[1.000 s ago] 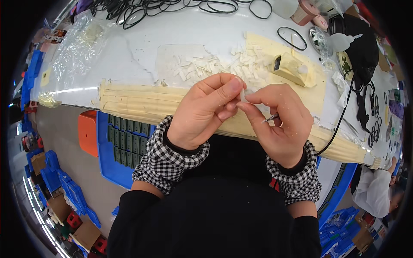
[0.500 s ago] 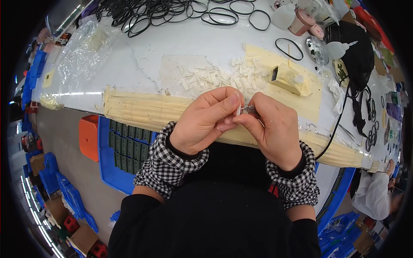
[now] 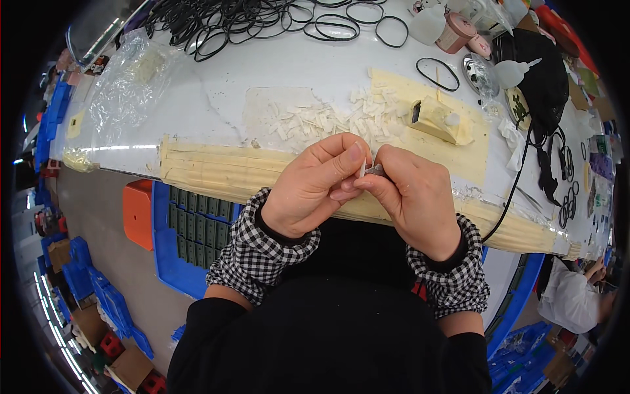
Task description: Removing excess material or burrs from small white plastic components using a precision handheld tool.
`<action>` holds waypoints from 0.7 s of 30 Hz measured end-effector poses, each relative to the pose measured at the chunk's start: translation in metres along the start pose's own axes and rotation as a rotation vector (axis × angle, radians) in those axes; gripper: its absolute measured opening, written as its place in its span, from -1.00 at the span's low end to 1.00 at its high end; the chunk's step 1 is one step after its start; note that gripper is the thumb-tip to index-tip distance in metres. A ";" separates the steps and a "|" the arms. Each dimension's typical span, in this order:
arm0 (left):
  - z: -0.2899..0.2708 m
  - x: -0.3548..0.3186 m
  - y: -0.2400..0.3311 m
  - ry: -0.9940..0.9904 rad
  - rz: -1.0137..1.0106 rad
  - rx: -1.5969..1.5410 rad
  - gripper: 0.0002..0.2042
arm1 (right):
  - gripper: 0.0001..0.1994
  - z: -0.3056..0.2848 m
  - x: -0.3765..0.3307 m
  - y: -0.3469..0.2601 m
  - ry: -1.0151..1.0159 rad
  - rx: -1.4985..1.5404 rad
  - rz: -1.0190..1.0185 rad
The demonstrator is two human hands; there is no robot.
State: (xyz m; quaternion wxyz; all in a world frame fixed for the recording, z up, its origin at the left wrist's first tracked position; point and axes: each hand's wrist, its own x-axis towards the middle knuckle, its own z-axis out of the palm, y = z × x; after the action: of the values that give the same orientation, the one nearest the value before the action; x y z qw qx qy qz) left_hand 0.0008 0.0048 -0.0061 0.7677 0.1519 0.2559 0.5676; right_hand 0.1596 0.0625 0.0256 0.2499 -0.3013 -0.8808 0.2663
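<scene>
Close together over the taped near edge of the table are my two hands. Between thumb and fingers, my left hand (image 3: 314,184) pinches a small white strip (image 3: 362,169) held on end. My right hand (image 3: 420,200) is closed on a small grey, metal-looking piece (image 3: 376,170), whose tip meets or nearly meets the strip; most of it is hidden by the fingers. Just beyond lies a loose heap of short off-white strips (image 3: 321,123). A block wrapped in yellow tape (image 3: 438,121) stands on a yellow sheet (image 3: 476,148) to the right of the heap.
Black rubber-like loops (image 3: 226,23) pile up at the far side. Crumpled clear plastic (image 3: 134,79) lies left. A pink tub (image 3: 457,33), a squeeze bottle (image 3: 515,72) and a black bag (image 3: 541,79) crowd the far right. Below the table is a blue crate (image 3: 172,262) with dark green parts.
Both hands keep nearly the same pose and grip. The right hand's fingers have shifted slightly, and less of the grey piece shows. The whole view has moved a little.
</scene>
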 end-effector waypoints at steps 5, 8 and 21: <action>0.001 0.000 0.001 -0.030 -0.001 -0.013 -0.82 | -0.68 0.000 0.001 -0.001 0.028 0.020 0.011; 0.000 0.000 -0.001 -0.012 0.012 -0.011 -0.82 | -0.68 0.001 0.002 -0.001 0.026 0.026 0.012; 0.000 0.002 -0.001 -0.013 0.002 -0.017 -0.82 | -0.69 -0.001 0.002 0.001 0.018 0.024 0.008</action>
State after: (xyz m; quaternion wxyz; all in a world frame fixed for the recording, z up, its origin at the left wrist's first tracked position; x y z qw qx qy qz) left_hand 0.0021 0.0064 -0.0073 0.7699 0.1492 0.2460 0.5696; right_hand 0.1587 0.0646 0.0264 0.2603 -0.3040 -0.8741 0.2753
